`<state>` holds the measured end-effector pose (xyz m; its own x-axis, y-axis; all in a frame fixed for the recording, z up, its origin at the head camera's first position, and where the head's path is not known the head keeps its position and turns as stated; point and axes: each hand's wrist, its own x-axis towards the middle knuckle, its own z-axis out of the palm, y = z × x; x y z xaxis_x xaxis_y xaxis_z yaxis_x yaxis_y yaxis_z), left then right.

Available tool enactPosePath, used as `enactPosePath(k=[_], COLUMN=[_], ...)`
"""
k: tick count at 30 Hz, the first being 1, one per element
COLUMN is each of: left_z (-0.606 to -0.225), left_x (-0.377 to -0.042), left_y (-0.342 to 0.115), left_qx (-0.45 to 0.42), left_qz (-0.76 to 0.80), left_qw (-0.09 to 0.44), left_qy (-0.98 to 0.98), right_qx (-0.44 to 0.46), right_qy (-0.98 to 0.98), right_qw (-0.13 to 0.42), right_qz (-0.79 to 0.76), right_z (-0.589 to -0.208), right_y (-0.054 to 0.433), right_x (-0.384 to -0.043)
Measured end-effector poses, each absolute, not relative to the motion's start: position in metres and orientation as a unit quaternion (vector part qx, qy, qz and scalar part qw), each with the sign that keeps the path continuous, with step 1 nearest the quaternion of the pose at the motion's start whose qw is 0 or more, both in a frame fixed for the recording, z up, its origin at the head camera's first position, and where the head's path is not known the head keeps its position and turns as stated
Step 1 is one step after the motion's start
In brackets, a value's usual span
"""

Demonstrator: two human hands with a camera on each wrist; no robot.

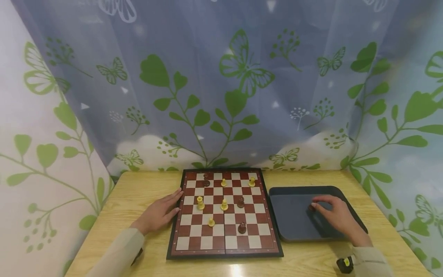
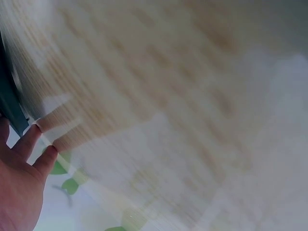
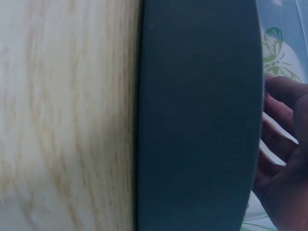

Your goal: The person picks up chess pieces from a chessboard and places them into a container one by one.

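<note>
A red-and-white chessboard [image 1: 219, 241] with a black rim lies on the table. My left hand [image 1: 157, 213] rests at its left edge, fingers extended and fingertips touching the rim. In the left wrist view that hand [image 2: 21, 178] shows beside the board's dark edge [image 2: 10, 96]. Over the dark tray [image 1: 294, 227], my right hand [image 1: 335, 215] pinches a dark chess piece [image 1: 312, 207] between thumb and fingers. The tray's outer wall [image 3: 197, 115] fills the middle of the right wrist view, partly hiding the right hand [image 3: 288, 139] and the held piece.
Several light pieces stand on the board, among them a tall one [image 1: 200, 203] and a pawn [image 1: 211, 222]. Dark pieces stand at the back left [image 1: 206, 181], right of centre [image 1: 240, 202] and front right [image 1: 242, 227]. A patterned curtain [image 1: 207, 77] hangs behind the wooden table [image 1: 145, 254].
</note>
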<state>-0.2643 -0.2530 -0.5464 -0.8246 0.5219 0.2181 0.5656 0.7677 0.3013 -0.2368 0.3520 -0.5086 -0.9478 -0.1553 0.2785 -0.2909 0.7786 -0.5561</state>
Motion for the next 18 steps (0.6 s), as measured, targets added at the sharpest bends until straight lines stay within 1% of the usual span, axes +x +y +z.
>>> enactPosePath(k=[3, 6, 14, 18], left_z=[-0.548, -0.55, -0.55, -0.551], left_x=[-0.265, -0.265, -0.267, -0.267], left_y=[-0.252, -0.252, -0.251, -0.252], left_qx=[-0.29, -0.291, -0.287, -0.286], left_qz=[-0.179, -0.18, -0.179, -0.174], left_qw=[0.064, 0.067, 0.051, 0.053], left_qy=[-0.938, -0.937, -0.94, -0.941], right_qx=[0.117, 0.113, 0.106, 0.11], right_qy=[-0.938, -0.935, -0.907, -0.881], right_qw=[0.104, 0.11, 0.165, 0.161], right_qz=[0.31, 0.317, 0.374, 0.431], right_z=[-0.504, -0.5, -0.499, -0.496], right_y=[0.354, 0.353, 0.34, 0.33], right_x=[-0.234, -0.231, -0.223, -0.22])
